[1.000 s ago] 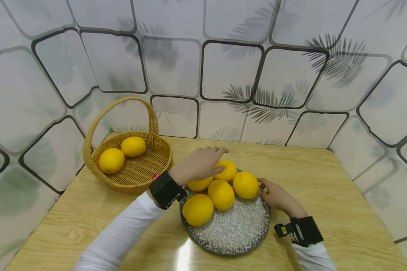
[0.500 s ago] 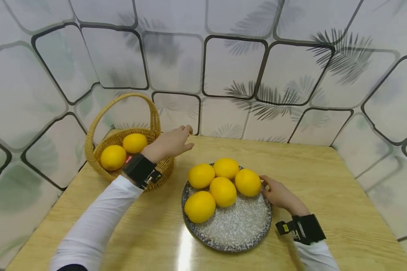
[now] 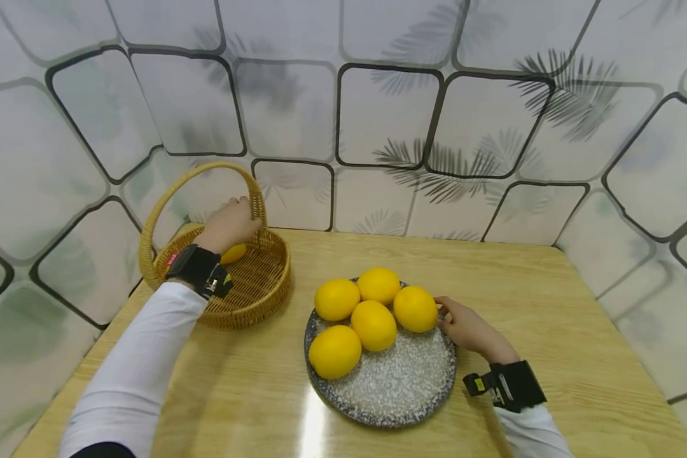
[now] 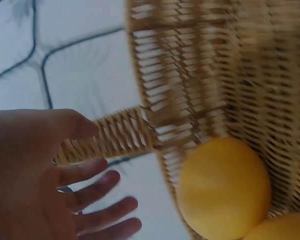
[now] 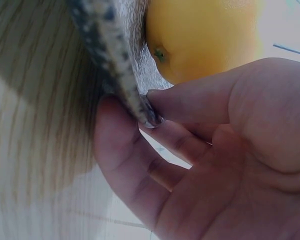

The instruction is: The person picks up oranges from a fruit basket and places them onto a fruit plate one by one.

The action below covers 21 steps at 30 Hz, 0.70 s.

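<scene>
My left hand (image 3: pixel 228 226) is at the right side of the handle of a wicker basket (image 3: pixel 257 277). In the left wrist view the handle (image 4: pixel 122 132) passes between thumb and index finger, with the other fingers loosely bent below it. A yellow-orange citrus fruit (image 4: pixel 225 187), like an orange, sits in the basket beside another. My right hand (image 3: pixel 472 331) pinches the rim of a speckled grey plate (image 3: pixel 406 381), thumb on top and fingers beneath, as the right wrist view shows. Several such oranges (image 3: pixel 374 326) lie on the plate's upper and left part.
Both basket and plate stand on a light wooden table (image 3: pixel 521 292). A patterned wall covering (image 3: pixel 389 121) encloses the table's back and sides. A strip of table separates the basket from the plate.
My left hand has moved from above the oranges leftward and back to the basket handle. My right hand stays at the plate rim. Basket and plate keep their places.
</scene>
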Each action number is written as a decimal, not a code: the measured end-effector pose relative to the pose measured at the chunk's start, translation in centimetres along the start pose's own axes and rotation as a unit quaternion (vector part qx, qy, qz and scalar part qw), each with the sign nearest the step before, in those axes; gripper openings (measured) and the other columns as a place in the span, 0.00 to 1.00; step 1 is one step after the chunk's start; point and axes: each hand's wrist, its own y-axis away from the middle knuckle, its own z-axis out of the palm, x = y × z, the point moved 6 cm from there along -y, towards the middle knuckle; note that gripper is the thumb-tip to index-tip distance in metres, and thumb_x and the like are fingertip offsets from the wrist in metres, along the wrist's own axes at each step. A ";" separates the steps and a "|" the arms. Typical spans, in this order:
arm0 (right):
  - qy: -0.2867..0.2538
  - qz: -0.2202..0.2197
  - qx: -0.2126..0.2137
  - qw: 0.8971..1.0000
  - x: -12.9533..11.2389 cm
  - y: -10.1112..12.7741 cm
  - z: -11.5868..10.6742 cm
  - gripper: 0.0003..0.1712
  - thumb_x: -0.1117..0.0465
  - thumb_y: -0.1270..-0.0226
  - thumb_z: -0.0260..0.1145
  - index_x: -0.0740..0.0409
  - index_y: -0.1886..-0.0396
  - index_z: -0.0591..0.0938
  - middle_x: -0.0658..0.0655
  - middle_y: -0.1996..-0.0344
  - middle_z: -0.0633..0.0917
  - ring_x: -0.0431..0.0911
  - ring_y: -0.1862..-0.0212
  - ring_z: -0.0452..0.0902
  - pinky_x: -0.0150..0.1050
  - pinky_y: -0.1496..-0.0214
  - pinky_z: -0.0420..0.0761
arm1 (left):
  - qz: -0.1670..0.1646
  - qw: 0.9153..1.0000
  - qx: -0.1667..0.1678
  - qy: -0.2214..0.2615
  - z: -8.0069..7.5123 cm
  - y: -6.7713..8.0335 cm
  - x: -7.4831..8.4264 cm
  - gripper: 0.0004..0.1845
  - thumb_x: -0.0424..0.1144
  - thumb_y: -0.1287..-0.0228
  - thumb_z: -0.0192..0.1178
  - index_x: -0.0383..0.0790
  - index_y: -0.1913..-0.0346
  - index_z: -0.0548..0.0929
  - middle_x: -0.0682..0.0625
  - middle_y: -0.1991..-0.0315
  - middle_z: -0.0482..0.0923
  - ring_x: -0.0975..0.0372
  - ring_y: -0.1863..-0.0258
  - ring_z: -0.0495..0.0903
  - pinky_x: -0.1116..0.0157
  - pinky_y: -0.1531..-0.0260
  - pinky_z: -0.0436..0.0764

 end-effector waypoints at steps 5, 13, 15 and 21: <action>0.003 0.006 0.000 1.000 -0.1 0.0 0.0 0.30 0.64 0.24 0.58 0.69 0.27 0.66 0.70 0.47 0.80 0.58 0.49 0.80 0.50 0.53 0.82 | -0.054 0.998 -0.040 -0.019 1.0 0.5 -2.6 0.37 0.46 0.24 0.46 0.20 0.25 0.55 0.19 0.28 0.57 0.29 0.28 0.58 0.36 0.28 0.61; 0.001 0.006 0.003 1.000 -0.3 0.1 0.0 0.29 0.65 0.25 0.59 0.69 0.28 0.67 0.69 0.48 0.81 0.57 0.49 0.80 0.51 0.52 0.82 | -0.094 0.990 -0.106 0.016 3.0 0.8 -4.4 0.42 0.48 0.23 0.47 0.20 0.22 0.44 0.21 0.23 0.46 0.28 0.25 0.52 0.33 0.27 0.56; 0.001 0.006 0.004 1.000 -0.3 0.1 0.0 0.29 0.65 0.25 0.59 0.69 0.28 0.67 0.69 0.48 0.81 0.57 0.50 0.80 0.51 0.52 0.82 | -0.089 0.990 -0.110 0.025 3.3 0.6 -4.4 0.44 0.49 0.24 0.48 0.20 0.22 0.42 0.20 0.23 0.45 0.27 0.25 0.52 0.32 0.27 0.57; -0.003 0.002 0.004 1.000 -0.3 0.0 -0.1 0.29 0.65 0.25 0.58 0.69 0.28 0.67 0.69 0.48 0.81 0.57 0.50 0.80 0.50 0.53 0.82 | -0.066 0.990 -0.122 0.021 3.8 0.5 -4.3 0.48 0.50 0.29 0.57 0.21 0.23 0.46 0.17 0.27 0.52 0.26 0.29 0.59 0.32 0.32 0.64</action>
